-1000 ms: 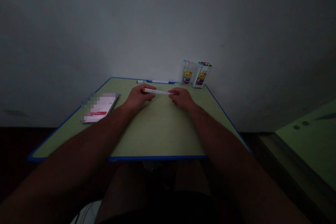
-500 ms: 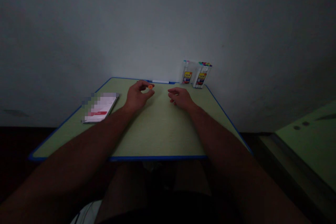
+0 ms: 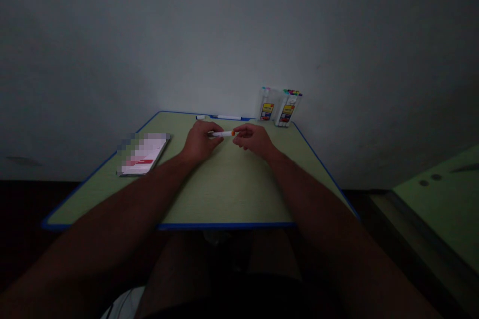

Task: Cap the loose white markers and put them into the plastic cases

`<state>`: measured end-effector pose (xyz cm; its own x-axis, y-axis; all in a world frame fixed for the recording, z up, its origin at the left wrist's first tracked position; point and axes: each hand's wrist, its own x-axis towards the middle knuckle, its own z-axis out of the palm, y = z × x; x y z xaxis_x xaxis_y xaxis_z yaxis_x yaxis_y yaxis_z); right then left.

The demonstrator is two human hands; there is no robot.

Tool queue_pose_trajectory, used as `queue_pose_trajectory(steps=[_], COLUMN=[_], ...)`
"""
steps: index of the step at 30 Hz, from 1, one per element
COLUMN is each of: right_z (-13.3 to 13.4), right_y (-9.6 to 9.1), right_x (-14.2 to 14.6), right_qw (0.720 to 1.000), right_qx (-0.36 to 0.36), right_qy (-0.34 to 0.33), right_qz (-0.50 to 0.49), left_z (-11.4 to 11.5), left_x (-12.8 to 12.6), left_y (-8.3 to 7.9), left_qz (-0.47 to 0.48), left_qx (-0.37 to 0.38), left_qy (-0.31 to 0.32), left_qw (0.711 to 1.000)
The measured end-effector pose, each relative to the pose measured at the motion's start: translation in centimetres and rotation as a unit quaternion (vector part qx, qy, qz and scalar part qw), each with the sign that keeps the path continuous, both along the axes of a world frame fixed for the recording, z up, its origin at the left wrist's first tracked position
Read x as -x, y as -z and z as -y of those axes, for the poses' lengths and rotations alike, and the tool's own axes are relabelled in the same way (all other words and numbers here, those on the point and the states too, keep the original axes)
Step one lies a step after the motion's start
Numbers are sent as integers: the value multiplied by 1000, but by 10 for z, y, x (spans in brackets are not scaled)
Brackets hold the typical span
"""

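Observation:
My left hand (image 3: 200, 140) is closed round a white marker with an orange tip (image 3: 221, 133), held level over the far half of a green desk (image 3: 224, 184). The orange tip points right. My right hand (image 3: 252, 139) sits beside it, with its fingers pinched at that orange end. Both forearms reach in from the bottom of the view.
Two clear packs of coloured markers (image 3: 279, 106) stand at the desk's far right corner against the wall. A white pen (image 3: 224, 117) lies along the far edge. A white and red booklet (image 3: 144, 153) lies at the left. Another green desk (image 3: 441, 194) is at the right.
The marker has been turned: its orange end was at the left by my left hand, then pointed at the camera, and now points right. My right hand has closed on that end.

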<state>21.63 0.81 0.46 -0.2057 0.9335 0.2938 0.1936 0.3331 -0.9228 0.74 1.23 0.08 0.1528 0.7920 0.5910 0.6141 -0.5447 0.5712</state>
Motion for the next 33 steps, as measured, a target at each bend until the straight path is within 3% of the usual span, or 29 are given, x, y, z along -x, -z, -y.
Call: queue_pose_trajectory(steps=[8,14,23,33], right_z=[-2,-4,-13,-11], right_y=[1,3,3,2], right_x=[2,-1,-18,-20], right_qw=[999,999,994,991], right_qx=[-33,-39,2,48], right_qy=[1,17,76,69], right_qz=[2,-7,-76,-108], left_z=[1,3,0,-6], left_x=[-2,-3,3,6], left_y=[-1,-3,-5,1], left_qz=[-63,-92,-95,-76], left_qx=[-21,-9,39,27], left_qy=[14,-8,-66,-45], left_qw=[998,996,992,996])
